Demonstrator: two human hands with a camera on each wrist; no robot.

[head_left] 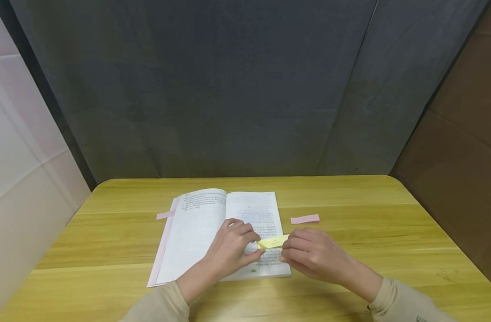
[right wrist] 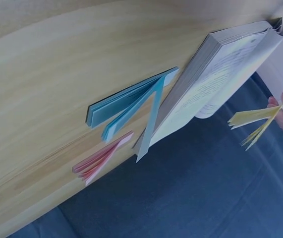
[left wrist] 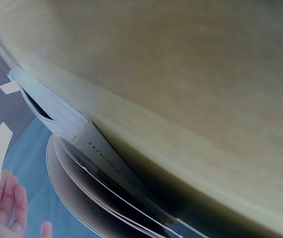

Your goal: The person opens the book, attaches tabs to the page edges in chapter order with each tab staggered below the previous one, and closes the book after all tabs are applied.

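Note:
An open book with printed pages lies on the table. Above its right page, a small pad of yellow sticky notes is stretched between both hands. My left hand pinches the pad's left end between thumb and forefinger. The right end is gripped by my right hand, whose fingers cover part of it. In the right wrist view, the yellow sticky notes fan apart at their loose ends. The left wrist view shows fingers beside the pale yellow notes.
A pink sticky-note pad lies right of the book. A pink tab sticks out from the book's left edge. Blue sticky notes lie near the book in the right wrist view. Dark cloth hangs behind the table.

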